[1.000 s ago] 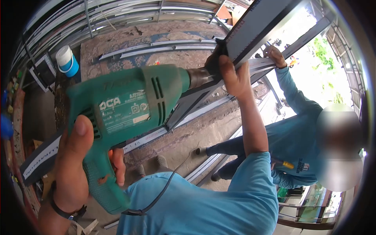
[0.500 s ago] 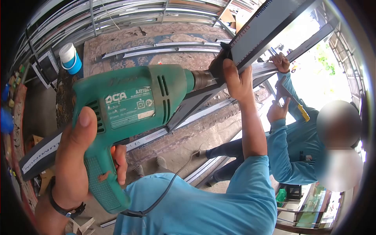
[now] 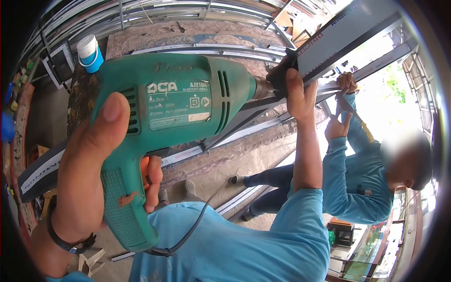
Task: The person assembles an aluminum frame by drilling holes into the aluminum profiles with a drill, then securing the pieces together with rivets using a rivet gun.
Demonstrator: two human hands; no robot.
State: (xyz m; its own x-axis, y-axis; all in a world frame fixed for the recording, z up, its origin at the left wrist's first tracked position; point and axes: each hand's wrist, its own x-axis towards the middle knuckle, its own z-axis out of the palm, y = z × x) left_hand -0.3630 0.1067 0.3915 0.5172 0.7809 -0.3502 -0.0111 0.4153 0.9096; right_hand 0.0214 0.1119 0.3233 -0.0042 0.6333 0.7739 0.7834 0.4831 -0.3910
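My left hand (image 3: pixel 89 160) is closed round the handle of a green electric drill (image 3: pixel 174 98), its thumb on the near side and fingers at the orange trigger. The drill points right, its chuck (image 3: pixel 264 88) against a black piece (image 3: pixel 284 70); the bit is hidden. Pinched between thumb and fingers, the black piece is held by my right hand (image 3: pixel 300 96) at the edge of a long dark aluminium profile (image 3: pixel 347 42) covered with printed film. The drill's cord (image 3: pixel 195 225) hangs over the blue shirt.
A co-worker in blue (image 3: pixel 359 178) stands at the right, holding a yellow-handled tool (image 3: pixel 365 131), one hand near the profiles. A blue-and-white bucket (image 3: pixel 89 54) is at the upper left. Metal strips (image 3: pixel 206 49) lie on a worn table (image 3: pixel 141 40); racks of profiles (image 3: pixel 164 14) stand behind.
The drill and my left hand appear slightly higher and further right. My right hand and the black piece have shifted right in view. The co-worker's head has turned lower.
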